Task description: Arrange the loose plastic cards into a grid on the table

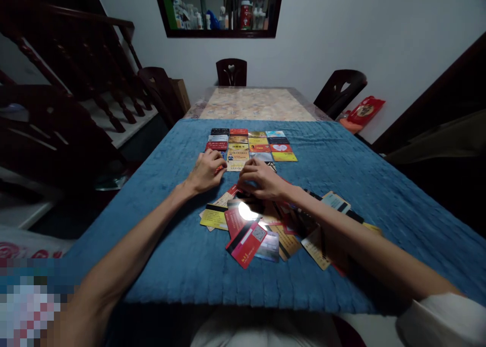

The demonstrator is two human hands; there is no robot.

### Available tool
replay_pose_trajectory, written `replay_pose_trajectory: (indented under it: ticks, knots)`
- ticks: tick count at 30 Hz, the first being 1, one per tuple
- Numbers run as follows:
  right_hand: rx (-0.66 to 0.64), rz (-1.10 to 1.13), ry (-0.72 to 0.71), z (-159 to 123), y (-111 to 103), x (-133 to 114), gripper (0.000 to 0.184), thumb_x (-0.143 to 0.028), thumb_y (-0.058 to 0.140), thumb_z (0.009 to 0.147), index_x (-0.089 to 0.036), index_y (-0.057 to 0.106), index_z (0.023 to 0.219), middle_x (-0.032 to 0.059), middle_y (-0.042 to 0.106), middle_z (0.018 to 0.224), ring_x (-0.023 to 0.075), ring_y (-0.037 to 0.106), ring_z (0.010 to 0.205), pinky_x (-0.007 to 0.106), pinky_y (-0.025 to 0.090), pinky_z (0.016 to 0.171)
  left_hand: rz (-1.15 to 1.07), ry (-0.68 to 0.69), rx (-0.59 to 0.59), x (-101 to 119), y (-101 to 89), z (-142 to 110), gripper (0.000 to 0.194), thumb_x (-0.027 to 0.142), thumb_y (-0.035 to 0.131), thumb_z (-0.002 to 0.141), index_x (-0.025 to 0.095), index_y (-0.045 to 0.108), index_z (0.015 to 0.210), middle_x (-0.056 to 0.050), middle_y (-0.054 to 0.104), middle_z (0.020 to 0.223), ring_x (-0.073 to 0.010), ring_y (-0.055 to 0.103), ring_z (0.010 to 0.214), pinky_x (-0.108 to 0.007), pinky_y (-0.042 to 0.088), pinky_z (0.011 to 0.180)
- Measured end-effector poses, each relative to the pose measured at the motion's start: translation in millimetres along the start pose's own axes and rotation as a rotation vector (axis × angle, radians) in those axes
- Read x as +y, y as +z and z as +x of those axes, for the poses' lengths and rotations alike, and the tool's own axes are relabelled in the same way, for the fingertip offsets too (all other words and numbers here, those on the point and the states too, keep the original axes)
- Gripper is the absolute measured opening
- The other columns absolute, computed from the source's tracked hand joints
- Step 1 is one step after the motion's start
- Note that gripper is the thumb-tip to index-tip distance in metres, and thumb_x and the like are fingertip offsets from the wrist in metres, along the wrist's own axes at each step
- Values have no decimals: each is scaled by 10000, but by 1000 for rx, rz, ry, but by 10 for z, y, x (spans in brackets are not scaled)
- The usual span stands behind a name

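Plastic cards lie in rows and columns, a card grid (258, 140), on a blue cloth. My left hand (207, 170) rests at the grid's near left corner, fingers bent around a card with red and orange print (219, 169), mostly hidden beneath them. Just right of it is a cream card (236, 165) in the nearest row. My right hand (261, 177) hovers over the cloth beside that card, its fingers curled together; whatever they hold is hidden. Below it spreads a loose pile of cards, with a red card (246, 243) in front and a yellow card (213, 217) at left.
The blue cloth (170, 266) covers the near part of the table, while a patterned tabletop (254, 101) shows beyond it. Dark wooden chairs stand around, one a far chair (232, 73). A red bag (366, 111) is at the right, a stair railing (94, 78) at the left.
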State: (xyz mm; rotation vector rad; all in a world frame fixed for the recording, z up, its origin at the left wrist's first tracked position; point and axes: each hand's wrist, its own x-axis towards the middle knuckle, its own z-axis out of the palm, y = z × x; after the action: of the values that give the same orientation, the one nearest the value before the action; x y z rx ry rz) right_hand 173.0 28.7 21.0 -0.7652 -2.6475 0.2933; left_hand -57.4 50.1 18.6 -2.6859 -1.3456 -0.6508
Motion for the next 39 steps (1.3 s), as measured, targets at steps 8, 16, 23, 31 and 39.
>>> replay_pose_trajectory:
  ticks: [8,16,23,31,39]
  knots:
    - [-62,168,-160,-468,37,-346,196,-337,595,929,-238,749,1001,66,719,1133,265,477,1149,474,368,1012,-31,75,6,249,35,-130,154,184,538,911,178,689,878,-88,665,1029,-251,541,999,-422,410,879]
    - [-55,14,-118,-518,129,-356,311,-424,598,932,-252,716,1162,86,660,1291,307,430,1245,494,362,1014,-88,92,37,310,95,-178,134,181,556,899,184,688,877,-87,658,1011,-245,544,985,-424,432,899]
    - [31,-92,-3,-588,169,-227,312,-432,549,968,-231,704,1150,106,673,1244,308,446,1215,487,363,985,-208,166,63,407,122,-222,150,200,542,904,180,668,824,-71,638,909,-216,552,914,-388,459,857]
    - [97,-195,115,-639,176,-122,299,-424,546,968,-208,711,1093,115,688,1146,301,466,1135,462,346,925,-168,363,-149,647,9,-294,221,392,572,908,189,652,874,-67,629,865,-222,534,866,-382,421,804]
    - [141,-227,123,-666,186,-61,270,-396,559,973,-194,711,1069,111,691,1090,289,484,1067,450,365,886,14,435,-225,737,-54,-318,471,580,601,838,147,624,1022,-113,636,980,-269,538,890,-428,413,812]
